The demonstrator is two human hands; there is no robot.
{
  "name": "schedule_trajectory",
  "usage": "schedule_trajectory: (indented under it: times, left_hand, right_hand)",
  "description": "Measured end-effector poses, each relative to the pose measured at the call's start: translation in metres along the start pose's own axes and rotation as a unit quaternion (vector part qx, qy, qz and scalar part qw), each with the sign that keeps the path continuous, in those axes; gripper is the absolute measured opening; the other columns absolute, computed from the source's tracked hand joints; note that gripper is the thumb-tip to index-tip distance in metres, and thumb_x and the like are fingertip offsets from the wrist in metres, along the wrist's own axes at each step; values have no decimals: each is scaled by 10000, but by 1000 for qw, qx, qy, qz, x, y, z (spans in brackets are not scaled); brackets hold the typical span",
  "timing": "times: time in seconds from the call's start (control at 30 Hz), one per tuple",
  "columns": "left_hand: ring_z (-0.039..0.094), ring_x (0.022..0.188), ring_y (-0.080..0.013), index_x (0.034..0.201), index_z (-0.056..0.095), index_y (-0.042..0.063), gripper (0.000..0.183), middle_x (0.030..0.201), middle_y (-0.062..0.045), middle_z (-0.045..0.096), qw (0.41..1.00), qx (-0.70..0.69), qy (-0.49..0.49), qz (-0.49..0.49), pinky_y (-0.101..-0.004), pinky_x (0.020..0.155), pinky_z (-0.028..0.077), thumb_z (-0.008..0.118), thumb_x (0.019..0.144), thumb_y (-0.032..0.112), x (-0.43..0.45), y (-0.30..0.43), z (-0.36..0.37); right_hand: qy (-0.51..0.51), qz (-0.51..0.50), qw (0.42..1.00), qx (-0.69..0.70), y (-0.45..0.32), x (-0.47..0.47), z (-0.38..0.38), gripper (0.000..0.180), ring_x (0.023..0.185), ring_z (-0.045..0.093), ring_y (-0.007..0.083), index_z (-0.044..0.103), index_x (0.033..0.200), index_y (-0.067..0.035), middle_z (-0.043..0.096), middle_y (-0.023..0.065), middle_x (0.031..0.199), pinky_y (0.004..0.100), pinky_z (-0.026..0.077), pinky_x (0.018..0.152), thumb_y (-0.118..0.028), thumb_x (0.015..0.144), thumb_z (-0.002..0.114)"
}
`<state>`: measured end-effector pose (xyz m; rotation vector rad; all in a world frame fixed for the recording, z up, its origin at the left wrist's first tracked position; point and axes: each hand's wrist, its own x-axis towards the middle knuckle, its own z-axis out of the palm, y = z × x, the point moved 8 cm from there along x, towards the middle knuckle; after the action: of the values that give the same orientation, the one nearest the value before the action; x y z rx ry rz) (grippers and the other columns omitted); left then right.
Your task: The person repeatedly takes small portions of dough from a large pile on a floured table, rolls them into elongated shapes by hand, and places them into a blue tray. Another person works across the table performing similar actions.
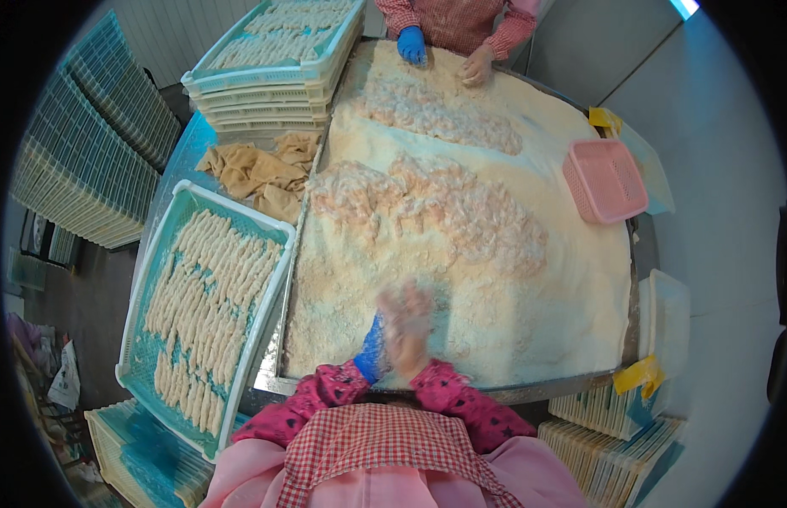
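Note:
My left hand [373, 346], with a blue glove or cuff, and my right hand [411, 327] are pressed close together, palms facing. Both blur with motion, so whether anything lies between them is hidden. They hover over the near part of a metal-rimmed table spread with pale breading crumbs [533, 330]. Beyond my hands a heap of raw, crumb-dusted meat strips [470, 209] stretches across the table. To the left, a white-rimmed tray with a turquoise mesh liner [153, 317] holds rows of breaded strips [203, 305].
Opposite, a co-worker's gloved hand [412, 46] and other hand [476, 66] rest near a second meat heap [438, 117]. Stacked trays [260, 105] and a tan cloth [254, 170] stand at left. A pink basket [608, 181] sits on the right edge.

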<state>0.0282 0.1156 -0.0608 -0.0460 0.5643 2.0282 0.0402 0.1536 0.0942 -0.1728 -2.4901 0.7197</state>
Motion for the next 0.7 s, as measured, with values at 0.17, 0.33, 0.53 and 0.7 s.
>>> schedule_trajectory:
  times: [0.17, 0.33, 0.53, 0.7]
  left_hand:
    - [321, 1267, -204, 1402, 213, 68, 559, 1399, -98, 321, 986, 164, 14, -31, -330, 1043, 289, 367, 954, 363, -11, 25, 28]
    - [345, 1255, -203, 1386, 277, 75, 558, 1411, -101, 314, 899, 14, -92, 429, -340, 1046, 286, 342, 951, 417, -23, 57, 68]
    - [317, 1256, -193, 1415, 190, 91, 537, 1407, -84, 290, 987, 45, 138, 75, -329, 1046, 250, 379, 949, 280, -16, 55, 10]
    - [506, 887, -186, 1192, 444, 103, 421, 1019, -69, 537, 990, 9, 133, 41, -299, 754, 442, 318, 957, 428, -13, 125, -38]
  right_hand:
    - [4, -19, 1000, -18, 17, -3, 21, 409, 1329, 243, 333, 514, 1235, -185, 334, 103, 1414, 525, 98, 1075, -310, 910, 298]
    - [22, -35, 998, 43, -2, 7, 30, 414, 1324, 269, 311, 480, 1268, -151, 359, 138, 1393, 514, 122, 1076, -259, 897, 332]
    - [-49, 3, 991, 123, -7, 31, 50, 474, 1286, 317, 336, 397, 1311, -44, 381, 191, 1354, 448, 237, 1049, -266, 893, 412]
    - [-53, 13, 992, 111, 2, 83, 93, 590, 1161, 426, 357, 367, 1302, -29, 445, 204, 1262, 436, 321, 980, -219, 796, 602]
